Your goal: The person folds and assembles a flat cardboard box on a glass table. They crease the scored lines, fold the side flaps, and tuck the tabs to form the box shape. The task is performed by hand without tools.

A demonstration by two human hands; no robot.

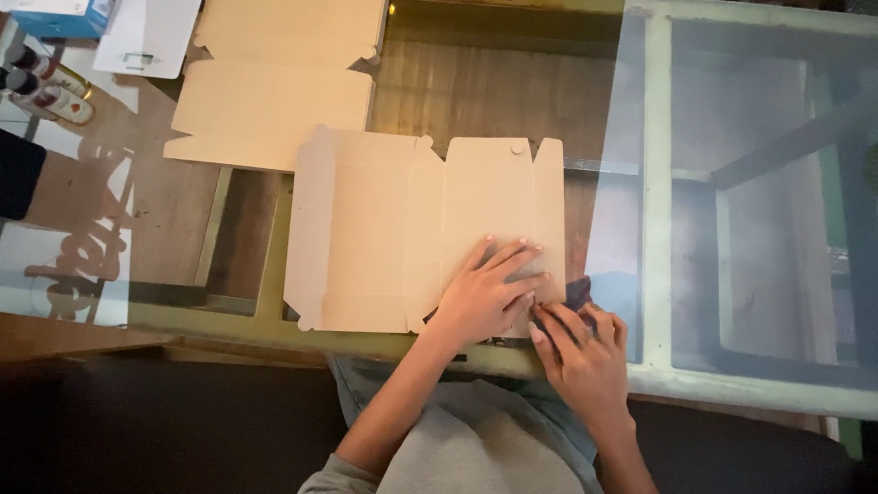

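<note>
Flat cardboard box blank (pixel 393 229) lies unfolded on glass worktop (pixel 732 183); left hand (pixel 485 293) pressed on it, fingers spread flat and released, right hand (pixel 585 352) pinching its near-right flap edge.

Your left hand (pixel 489 293) covers the lower right corner of the flat tan cardboard box blank (pixel 402 229). At the upper left of the frame, the small bottles (pixel 46 91) and blue box (pixel 55 18) are cut off by the edge.
</note>
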